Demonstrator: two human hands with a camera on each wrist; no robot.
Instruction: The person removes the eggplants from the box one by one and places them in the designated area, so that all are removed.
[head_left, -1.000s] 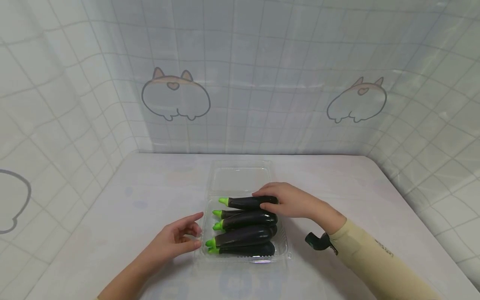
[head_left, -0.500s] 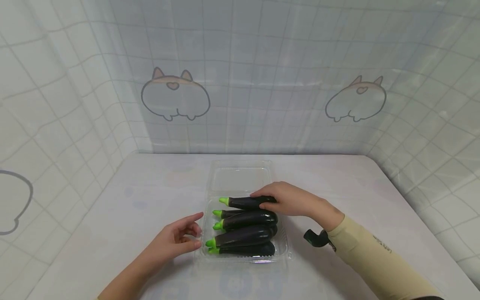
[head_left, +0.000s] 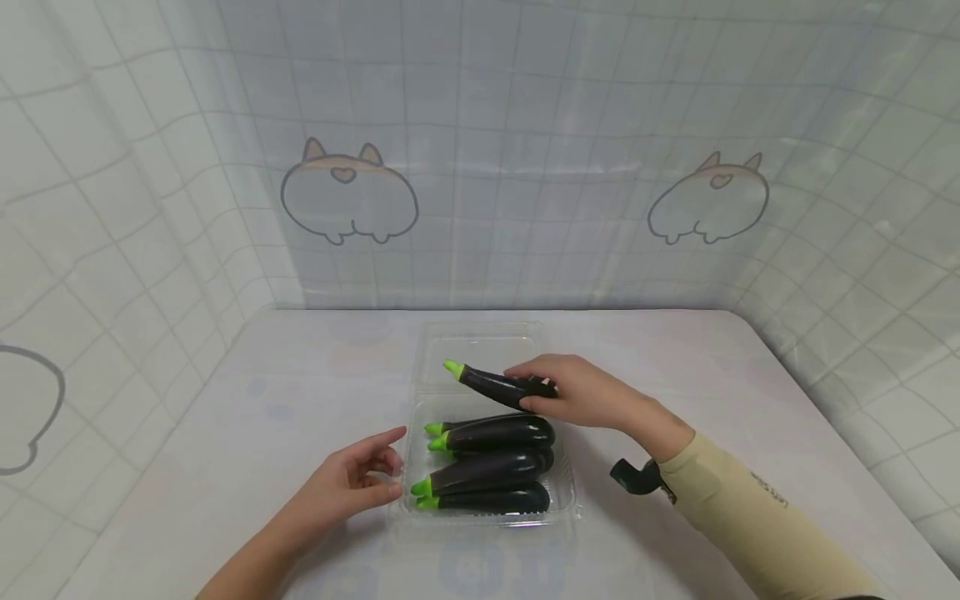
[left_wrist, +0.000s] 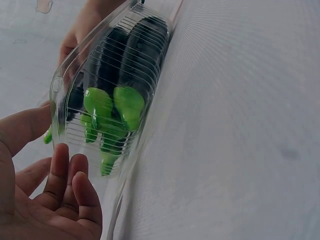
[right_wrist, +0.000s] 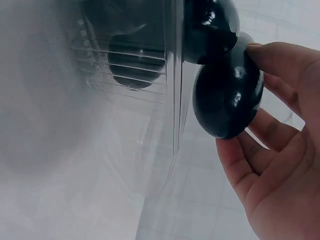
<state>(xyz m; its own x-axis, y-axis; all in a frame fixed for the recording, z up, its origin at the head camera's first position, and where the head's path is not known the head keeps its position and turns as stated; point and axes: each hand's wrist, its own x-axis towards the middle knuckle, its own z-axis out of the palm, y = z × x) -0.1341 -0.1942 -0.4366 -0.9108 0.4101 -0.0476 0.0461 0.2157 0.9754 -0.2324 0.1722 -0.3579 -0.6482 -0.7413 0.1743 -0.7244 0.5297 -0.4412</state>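
My right hand (head_left: 581, 390) grips a dark purple eggplant (head_left: 487, 386) by its thick end, thumb on one side and fingers on the other. Its bright green stem points left and up, over the back of a clear plastic clamshell box (head_left: 566, 492). In the right wrist view the rounded end of the held eggplant (right_wrist: 225, 102) shows above the box rim, overlapping another eggplant. Several more eggplants (head_left: 487, 472) lie piled in the box, stems to the left. My left hand (head_left: 352, 477) stays at the box's left side, fingers loosely bent, fingertips right at the rim.
The clear lid (head_left: 480, 357) lies folded back behind the box. Underneath is a pale cloth-covered table (head_left: 300, 375). A grid-patterned curtain (head_left: 525, 167) with cartoon drawings surrounds the back and sides. A dark strap-like device (head_left: 636, 477) sits at the right wrist.
My right hand has raised the rearmost eggplant out of the row, and its stem end has tilted upward. My left hand and the box stay where they were.
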